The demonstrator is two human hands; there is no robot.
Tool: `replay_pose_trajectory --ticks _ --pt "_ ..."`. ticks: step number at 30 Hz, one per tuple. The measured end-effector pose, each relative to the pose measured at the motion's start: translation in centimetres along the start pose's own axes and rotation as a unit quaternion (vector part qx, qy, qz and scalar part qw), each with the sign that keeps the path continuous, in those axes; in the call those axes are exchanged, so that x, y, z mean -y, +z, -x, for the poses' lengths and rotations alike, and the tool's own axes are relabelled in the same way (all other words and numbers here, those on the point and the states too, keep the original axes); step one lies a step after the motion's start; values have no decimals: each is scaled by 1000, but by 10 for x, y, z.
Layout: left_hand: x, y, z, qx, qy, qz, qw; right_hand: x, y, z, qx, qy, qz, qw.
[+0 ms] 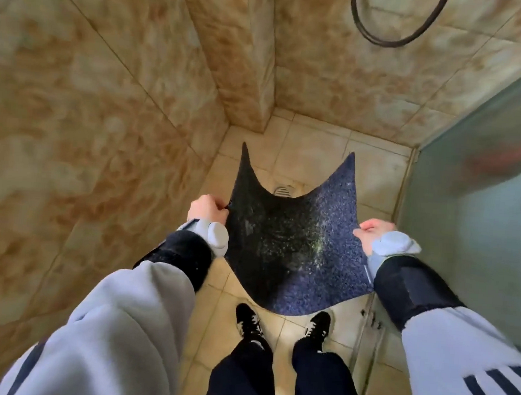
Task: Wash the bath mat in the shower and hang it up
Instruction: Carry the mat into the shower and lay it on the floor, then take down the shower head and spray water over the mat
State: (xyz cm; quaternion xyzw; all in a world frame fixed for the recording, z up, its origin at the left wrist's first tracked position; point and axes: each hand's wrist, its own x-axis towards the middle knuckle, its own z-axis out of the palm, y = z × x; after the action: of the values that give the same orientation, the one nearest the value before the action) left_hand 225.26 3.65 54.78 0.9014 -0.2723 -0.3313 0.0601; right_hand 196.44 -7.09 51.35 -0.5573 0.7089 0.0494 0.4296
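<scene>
A dark blue speckled bath mat (293,240) hangs spread out in the air above the shower floor, sagging in the middle with its two far corners curling up. Pale specks and a whitish streak mark its centre. My left hand (207,208) grips the mat's left edge. My right hand (371,234) grips its right edge. Both wrists wear grey bands over black cuffs.
Marbled tile walls (97,116) close in on the left and back, with a jutting corner column. A frosted glass shower panel (484,190) stands at the right. A floor drain (283,190) shows past the mat. A dark hose loop (390,36) hangs at the top. My black shoes (249,321) stand on beige floor tiles.
</scene>
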Motion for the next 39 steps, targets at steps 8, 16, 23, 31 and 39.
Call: replay_pose_trajectory --ticks 8,16,23,31,39 --pt "38 126 -113 21 60 -60 996 -73 101 -90 32 71 -8 997" --pt "66 186 -164 33 102 -125 986 -116 168 -115 93 167 -61 980" --pt "115 217 -175 113 47 -216 969 -115 206 -104 131 150 -117 973" --pt "131 202 -160 85 -7 -167 982 -86 204 -95 138 120 -127 975" --pt "98 97 -101 98 23 -122 987 -3 137 -30 143 65 -109 982"
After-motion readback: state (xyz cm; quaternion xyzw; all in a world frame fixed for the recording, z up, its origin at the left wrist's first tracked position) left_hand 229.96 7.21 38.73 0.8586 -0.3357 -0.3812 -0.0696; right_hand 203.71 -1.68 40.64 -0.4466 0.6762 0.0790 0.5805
